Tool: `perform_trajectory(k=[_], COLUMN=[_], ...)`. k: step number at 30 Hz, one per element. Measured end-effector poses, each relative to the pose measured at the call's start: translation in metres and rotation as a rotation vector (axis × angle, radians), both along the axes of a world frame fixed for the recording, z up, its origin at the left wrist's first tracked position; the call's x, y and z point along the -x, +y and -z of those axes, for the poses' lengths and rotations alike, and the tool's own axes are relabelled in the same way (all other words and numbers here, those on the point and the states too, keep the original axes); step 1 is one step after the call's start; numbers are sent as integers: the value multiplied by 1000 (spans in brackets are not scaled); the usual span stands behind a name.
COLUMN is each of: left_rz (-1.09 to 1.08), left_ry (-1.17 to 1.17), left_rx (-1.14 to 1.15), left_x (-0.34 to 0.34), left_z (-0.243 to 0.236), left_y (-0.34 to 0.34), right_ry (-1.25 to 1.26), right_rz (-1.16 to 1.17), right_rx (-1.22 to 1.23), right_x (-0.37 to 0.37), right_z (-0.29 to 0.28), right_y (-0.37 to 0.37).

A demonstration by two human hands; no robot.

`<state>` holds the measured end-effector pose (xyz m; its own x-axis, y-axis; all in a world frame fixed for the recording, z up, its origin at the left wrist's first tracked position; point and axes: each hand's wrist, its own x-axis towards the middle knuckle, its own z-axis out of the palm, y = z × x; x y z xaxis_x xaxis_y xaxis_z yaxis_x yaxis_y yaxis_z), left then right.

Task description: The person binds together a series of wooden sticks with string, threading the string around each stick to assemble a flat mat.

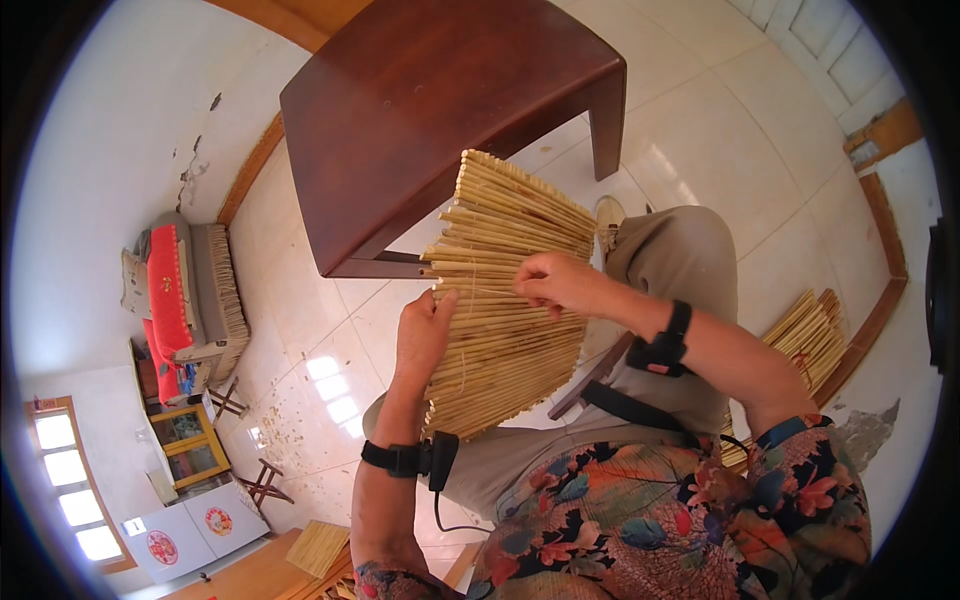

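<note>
A mat of straw-coloured reeds [510, 360] bound with thin cord rests across my lap. My left hand [425, 330] grips its left edge, thumb over the top. My right hand [550, 280] is on the mat's middle with fingers curled in a pinch near a binding cord [468, 284]; what lies between the fingertips is too small to name. Black bands are strapped round both forearms.
A dark red wooden table [420, 110] stands just beyond the mat. Reed bundles [800, 340] lie at right. At left are a sofa with red cloth [165, 320], folding stools [265, 482] and a white fridge [190, 530]. A small reed mat [315, 545] lies low at left.
</note>
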<state>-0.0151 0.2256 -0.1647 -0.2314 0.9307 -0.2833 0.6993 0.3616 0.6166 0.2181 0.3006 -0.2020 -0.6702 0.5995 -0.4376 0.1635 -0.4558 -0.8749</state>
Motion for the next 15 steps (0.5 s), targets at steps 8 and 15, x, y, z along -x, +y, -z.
perform_trajectory(k=[8,15], left_rz=[-10,-18], left_ry=[-38,-67], left_rx=[-14,8], left_x=[8,11], left_z=[16,19], left_y=[-4,-4], right_ry=[-390,-277], right_rz=[-25,223], right_rx=[-921,-631], right_x=[-58,-54], right_z=[-33,-47], right_y=[21,35])
